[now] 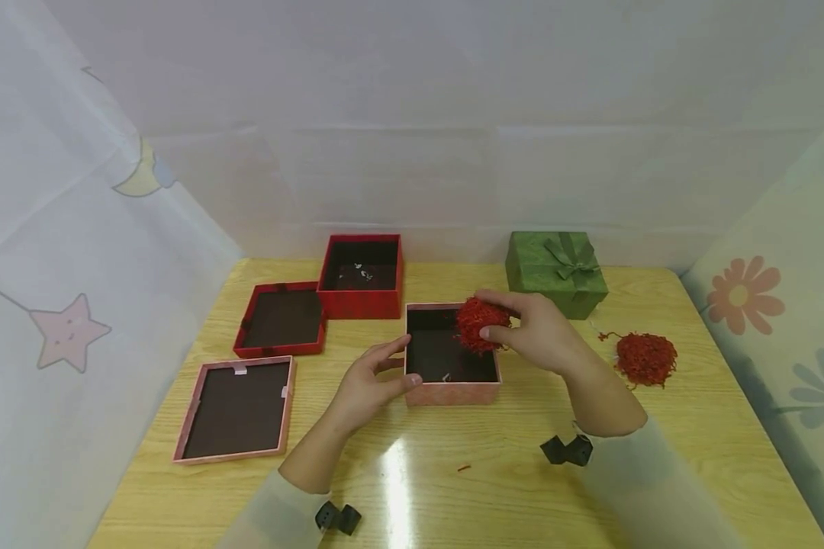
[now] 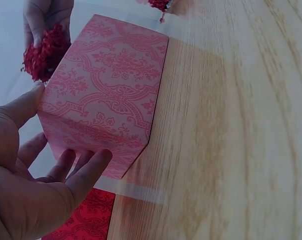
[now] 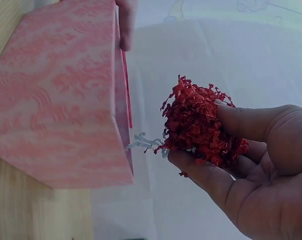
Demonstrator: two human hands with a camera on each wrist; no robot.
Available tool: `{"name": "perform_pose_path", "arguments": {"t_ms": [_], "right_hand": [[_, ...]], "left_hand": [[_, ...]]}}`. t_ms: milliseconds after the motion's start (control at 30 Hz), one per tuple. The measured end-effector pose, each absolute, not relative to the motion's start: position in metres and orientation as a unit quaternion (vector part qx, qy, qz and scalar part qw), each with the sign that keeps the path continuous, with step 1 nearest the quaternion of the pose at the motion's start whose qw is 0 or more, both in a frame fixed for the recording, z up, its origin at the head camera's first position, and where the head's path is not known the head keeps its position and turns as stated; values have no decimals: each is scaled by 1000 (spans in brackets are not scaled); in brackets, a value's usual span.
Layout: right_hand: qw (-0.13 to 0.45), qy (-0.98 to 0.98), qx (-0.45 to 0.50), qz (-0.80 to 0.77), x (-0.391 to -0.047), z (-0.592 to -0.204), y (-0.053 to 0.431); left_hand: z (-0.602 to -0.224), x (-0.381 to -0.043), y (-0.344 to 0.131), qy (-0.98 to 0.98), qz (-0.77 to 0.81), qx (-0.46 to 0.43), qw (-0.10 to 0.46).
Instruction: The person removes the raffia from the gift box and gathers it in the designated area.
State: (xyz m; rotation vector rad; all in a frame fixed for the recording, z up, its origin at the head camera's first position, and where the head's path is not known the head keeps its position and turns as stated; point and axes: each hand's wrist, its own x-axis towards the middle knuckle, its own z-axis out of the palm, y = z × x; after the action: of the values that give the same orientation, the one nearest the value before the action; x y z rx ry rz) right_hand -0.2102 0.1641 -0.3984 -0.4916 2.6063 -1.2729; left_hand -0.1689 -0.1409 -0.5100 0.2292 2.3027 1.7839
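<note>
A pink patterned box [image 1: 452, 393] without its lid stands on the table, its dark inside showing a few pale scraps. My left hand [image 1: 367, 385] holds this box at its left side, thumb at the front corner of the rim and fingers along the side wall. Above the box's right part, my right hand [image 1: 539, 329] pinches a clump of red shredded paper [image 3: 198, 125] between thumb and fingers. A pale strand hangs from the clump toward the box's rim in the right wrist view.
A pink lid [image 1: 236, 412] lies upturned at the left, with a red lid [image 1: 281, 319] behind it. Beside that stands an open red box [image 1: 360, 303]. At the back right is a green box with a bow [image 1: 549, 267]; another red paper clump [image 1: 645, 358] lies at the right.
</note>
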Motion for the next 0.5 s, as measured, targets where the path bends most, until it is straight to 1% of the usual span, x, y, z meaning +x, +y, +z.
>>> {"name": "perform_pose_path", "arguments": {"t_ms": [233,500], "right_hand": [[85,899,-130,-410,-203,-388,192],[85,905,-111,-403,-196,-388,222]], "left_hand": [[-510,-169,-141,784,606,80,107],[-509,-168,-140,785,604,78,109]]}}
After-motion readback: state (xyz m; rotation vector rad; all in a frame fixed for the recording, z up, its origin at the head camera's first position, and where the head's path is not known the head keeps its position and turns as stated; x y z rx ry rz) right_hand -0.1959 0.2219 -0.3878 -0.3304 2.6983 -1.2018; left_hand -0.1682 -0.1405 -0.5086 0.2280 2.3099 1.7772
